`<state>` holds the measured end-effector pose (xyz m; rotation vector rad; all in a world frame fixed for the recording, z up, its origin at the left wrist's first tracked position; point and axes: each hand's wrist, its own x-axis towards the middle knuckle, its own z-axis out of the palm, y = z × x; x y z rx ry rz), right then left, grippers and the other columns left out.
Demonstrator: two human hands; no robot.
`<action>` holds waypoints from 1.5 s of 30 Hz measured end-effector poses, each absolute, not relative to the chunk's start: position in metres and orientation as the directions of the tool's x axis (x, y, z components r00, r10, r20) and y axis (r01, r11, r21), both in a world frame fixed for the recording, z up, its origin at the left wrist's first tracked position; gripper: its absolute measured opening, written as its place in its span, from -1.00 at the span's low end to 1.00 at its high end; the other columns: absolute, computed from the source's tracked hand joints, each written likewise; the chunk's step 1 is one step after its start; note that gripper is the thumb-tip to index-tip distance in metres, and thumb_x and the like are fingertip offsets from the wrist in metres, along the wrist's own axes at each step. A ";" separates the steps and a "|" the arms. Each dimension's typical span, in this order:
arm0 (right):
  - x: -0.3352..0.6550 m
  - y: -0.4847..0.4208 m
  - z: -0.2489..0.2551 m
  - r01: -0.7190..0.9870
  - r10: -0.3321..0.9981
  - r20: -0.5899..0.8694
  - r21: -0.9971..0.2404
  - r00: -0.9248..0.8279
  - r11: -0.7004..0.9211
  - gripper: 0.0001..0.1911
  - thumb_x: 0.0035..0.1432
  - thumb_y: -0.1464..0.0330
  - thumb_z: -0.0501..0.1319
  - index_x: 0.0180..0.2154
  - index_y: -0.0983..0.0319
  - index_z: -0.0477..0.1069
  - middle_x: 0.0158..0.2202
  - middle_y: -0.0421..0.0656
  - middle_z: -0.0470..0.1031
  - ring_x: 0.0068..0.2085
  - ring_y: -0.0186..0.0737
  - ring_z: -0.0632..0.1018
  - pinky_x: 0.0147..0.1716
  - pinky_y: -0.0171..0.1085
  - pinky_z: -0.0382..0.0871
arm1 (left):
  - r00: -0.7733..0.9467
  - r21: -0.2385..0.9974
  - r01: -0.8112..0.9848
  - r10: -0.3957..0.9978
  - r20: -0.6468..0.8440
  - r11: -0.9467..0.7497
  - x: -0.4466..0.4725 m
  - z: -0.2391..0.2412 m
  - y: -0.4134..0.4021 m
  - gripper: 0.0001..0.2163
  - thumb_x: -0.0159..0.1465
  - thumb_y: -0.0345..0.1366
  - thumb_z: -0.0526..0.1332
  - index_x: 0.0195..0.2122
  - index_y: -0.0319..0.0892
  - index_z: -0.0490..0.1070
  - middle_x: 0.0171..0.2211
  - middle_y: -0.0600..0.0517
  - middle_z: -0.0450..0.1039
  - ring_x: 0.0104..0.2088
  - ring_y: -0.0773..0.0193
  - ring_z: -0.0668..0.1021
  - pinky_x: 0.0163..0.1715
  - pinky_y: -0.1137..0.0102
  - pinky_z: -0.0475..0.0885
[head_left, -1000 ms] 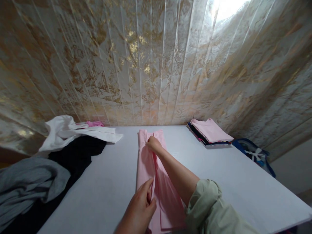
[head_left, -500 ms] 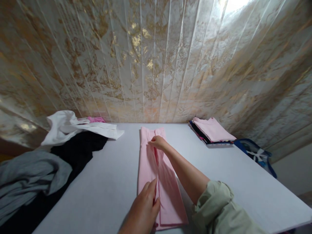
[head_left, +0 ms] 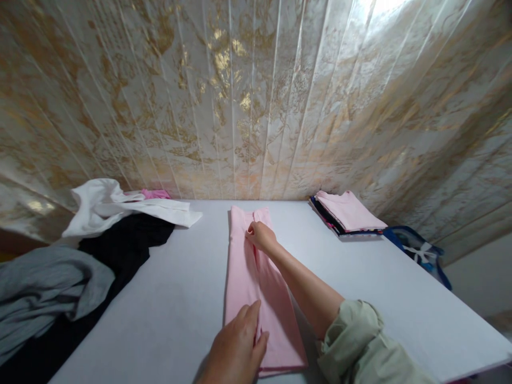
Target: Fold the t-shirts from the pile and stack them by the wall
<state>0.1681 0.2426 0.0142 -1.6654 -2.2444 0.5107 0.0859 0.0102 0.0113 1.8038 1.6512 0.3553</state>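
A pink garment (head_left: 244,277), folded into a long narrow strip, lies lengthwise down the middle of the white table (head_left: 360,277). My right hand (head_left: 260,236) reaches to its far end, fingers curled and pinching a fold of the pink cloth. My left hand (head_left: 238,346) rests on the near end, with thumb and fingers pressed on the garment's centre fold.
A heap of loose clothes lies at the left: white (head_left: 108,208), black (head_left: 124,245) and grey (head_left: 44,288), with a bit of bright pink (head_left: 154,193). A stack of folded clothes (head_left: 348,213) sits at the back right. A blue bag (head_left: 416,248) stands off the table's right edge. A gold-patterned wall (head_left: 256,106) rises behind.
My right hand has slid a little along the far end of the pink garment. The left hand has shifted slightly toward me. The strip now lies flatter, with its centre opening closed.
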 end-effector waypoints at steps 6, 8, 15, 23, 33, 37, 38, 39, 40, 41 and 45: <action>0.181 0.241 0.021 0.851 0.971 0.091 -0.468 -0.223 0.239 -0.82 0.21 0.36 0.13 -0.18 0.22 0.46 -0.15 -0.10 0.54 -0.19 -0.24 0.50 -0.37 -0.36 0.16 | 0.189 0.638 0.770 0.954 -0.234 0.004 0.086 0.013 0.009 -0.48 0.28 -0.22 0.05 0.26 -0.22 0.21 -0.04 -0.13 0.46 -0.09 0.14 0.53 -0.06 0.35 0.35; 0.182 0.241 0.021 0.846 0.970 0.051 -0.481 -0.236 0.231 -0.84 0.19 0.33 0.16 -0.24 0.22 0.48 -0.21 -0.12 0.57 -0.23 -0.25 0.50 -0.39 -0.36 0.15 | 0.196 0.631 0.775 0.952 -0.236 -0.003 0.085 0.015 0.008 -0.49 0.29 -0.23 0.04 0.26 -0.21 0.22 -0.03 -0.13 0.45 -0.08 0.14 0.52 -0.05 0.36 0.34; 0.174 0.234 0.006 0.849 0.968 -0.024 -0.487 -0.249 0.207 -0.82 0.14 0.22 0.24 -0.32 0.20 0.49 -0.27 -0.15 0.57 -0.27 -0.24 0.52 -0.45 -0.36 0.12 | 0.241 0.607 0.793 0.935 -0.259 -0.036 0.084 0.014 0.006 -0.50 0.28 -0.25 0.03 0.26 -0.19 0.20 -0.03 -0.14 0.43 -0.12 0.17 0.53 -0.10 0.38 0.35; 0.170 0.225 -0.003 0.866 0.967 0.079 -0.431 -0.244 0.254 -0.85 0.24 0.28 0.13 -0.25 0.18 0.43 -0.19 -0.13 0.53 -0.24 -0.23 0.52 -0.39 -0.34 0.17 | 0.286 0.600 0.787 0.947 -0.147 -0.145 0.062 0.049 0.025 -0.71 0.32 -0.24 0.01 -0.05 -0.09 0.47 -0.19 -0.02 0.50 -0.19 0.20 0.54 -0.15 0.37 0.36; 0.177 0.244 -0.008 0.771 0.972 0.024 -0.604 -0.235 0.201 -0.92 0.08 0.44 0.24 -0.34 0.26 0.50 -0.32 -0.15 0.58 -0.28 -0.28 0.52 -0.35 -0.38 0.23 | 0.135 0.185 0.971 0.984 0.116 -0.155 0.043 0.012 0.147 -0.58 0.37 -0.28 -0.02 0.22 -0.30 0.23 0.24 -0.22 0.26 0.24 0.06 0.31 0.20 0.19 0.18; 0.184 0.246 -0.006 0.744 0.969 0.030 -0.635 -0.244 0.207 -0.85 0.09 0.45 0.23 -0.24 0.27 0.50 -0.37 -0.18 0.57 -0.35 -0.31 0.52 -0.38 -0.40 0.27 | 0.135 0.141 0.980 0.989 0.067 -0.143 0.040 -0.019 0.155 -0.48 0.40 -0.14 -0.08 0.34 -0.21 0.05 0.38 -0.13 -0.02 0.36 0.08 0.09 0.30 0.07 -0.03; 0.187 0.247 -0.004 0.740 0.970 0.035 -0.640 -0.241 0.207 -0.83 0.12 0.46 0.20 -0.22 0.27 0.49 -0.38 -0.19 0.57 -0.36 -0.31 0.52 -0.37 -0.40 0.28 | 0.141 0.141 0.979 0.988 0.067 -0.149 0.039 -0.023 0.154 -0.47 0.40 -0.11 -0.11 0.35 -0.19 0.03 0.39 -0.11 -0.05 0.37 0.10 0.06 0.31 0.06 -0.06; 0.191 0.247 -0.002 0.737 0.971 0.045 -0.643 -0.236 0.209 -0.81 0.14 0.48 0.17 -0.19 0.27 0.48 -0.36 -0.19 0.56 -0.35 -0.31 0.52 -0.36 -0.39 0.29 | 0.147 0.142 0.977 0.987 0.069 -0.156 0.038 -0.026 0.153 -0.46 0.40 -0.08 -0.12 0.35 -0.18 0.01 0.39 -0.10 -0.07 0.37 0.10 0.05 0.31 0.06 -0.07; 0.194 0.246 0.001 0.734 0.972 0.057 -0.646 -0.227 0.210 -0.79 0.16 0.50 0.13 -0.18 0.26 0.48 -0.33 -0.18 0.56 -0.32 -0.31 0.52 -0.32 -0.39 0.29 | 0.153 0.146 0.976 0.986 0.068 -0.161 0.036 -0.027 0.153 -0.45 0.40 -0.06 -0.13 0.36 -0.17 0.01 0.39 -0.09 -0.08 0.38 0.10 0.04 0.31 0.05 -0.07; 0.197 0.244 0.003 0.736 0.972 0.078 -0.641 -0.220 0.218 -0.77 0.17 0.52 0.10 -0.18 0.26 0.48 -0.28 -0.16 0.56 -0.27 -0.30 0.52 -0.28 -0.39 0.29 | 0.157 0.151 0.974 0.985 0.069 -0.166 0.035 -0.027 0.152 -0.45 0.40 -0.05 -0.13 0.36 -0.16 0.01 0.40 -0.09 -0.09 0.38 0.10 0.03 0.31 0.04 -0.08; 0.200 0.224 0.001 0.822 0.943 0.175 -0.461 -0.284 0.333 -0.78 0.23 0.48 0.08 -0.22 0.22 0.49 -0.14 -0.09 0.51 -0.12 -0.21 0.47 -0.17 -0.35 0.25 | 0.160 0.192 0.967 0.986 0.057 -0.168 0.035 -0.018 0.153 -0.48 0.40 -0.05 -0.09 0.33 -0.12 0.06 0.39 -0.10 -0.04 0.37 0.05 0.06 0.30 -0.01 -0.06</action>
